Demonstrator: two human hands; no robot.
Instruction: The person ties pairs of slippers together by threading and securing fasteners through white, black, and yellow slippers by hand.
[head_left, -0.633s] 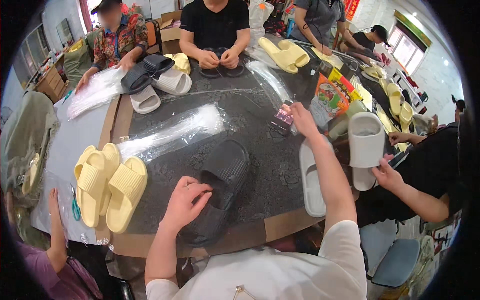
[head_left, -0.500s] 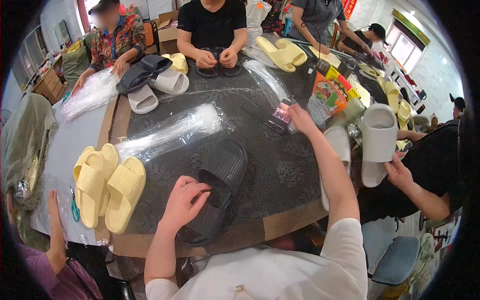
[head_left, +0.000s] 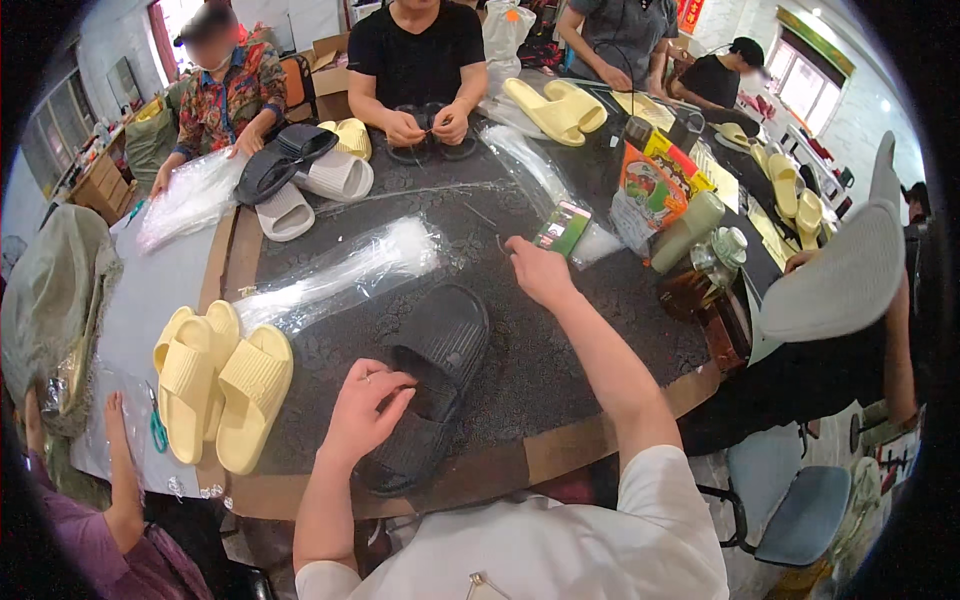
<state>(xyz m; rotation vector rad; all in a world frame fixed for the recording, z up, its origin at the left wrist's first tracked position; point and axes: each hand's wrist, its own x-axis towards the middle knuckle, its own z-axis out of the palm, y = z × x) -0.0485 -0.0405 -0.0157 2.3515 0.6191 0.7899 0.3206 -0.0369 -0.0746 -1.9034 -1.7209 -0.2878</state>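
Observation:
A pair of black slippers (head_left: 446, 338) lies in front of me, soles down, one nearer the table edge. My left hand (head_left: 368, 408) rests over them with its fingers curled and thumb close to the forefinger; whatever it pinches, if anything, is too small to make out. Farther right, my right hand (head_left: 540, 272) is closed, with a short thin dark strip (head_left: 500, 241) at its fingertips. Beside those fingers a phone (head_left: 563, 228) with a lit green screen lies on a clear bag of white strips (head_left: 595, 243).
Yellow slippers (head_left: 250, 395) and teal-handled scissors (head_left: 157, 425) lie left. A clear bag of white strips (head_left: 350, 268) is beyond the black slippers. A bottle (head_left: 688, 232) and glass jar (head_left: 705, 268) stand right. A co-worker at right holds a pale slipper (head_left: 840, 280); others sit around.
My right hand has left the phone and moved left, now pinching by the thin strip. The phone's screen shows green. The right co-worker's pale slippers have swung right. My left hand stays put.

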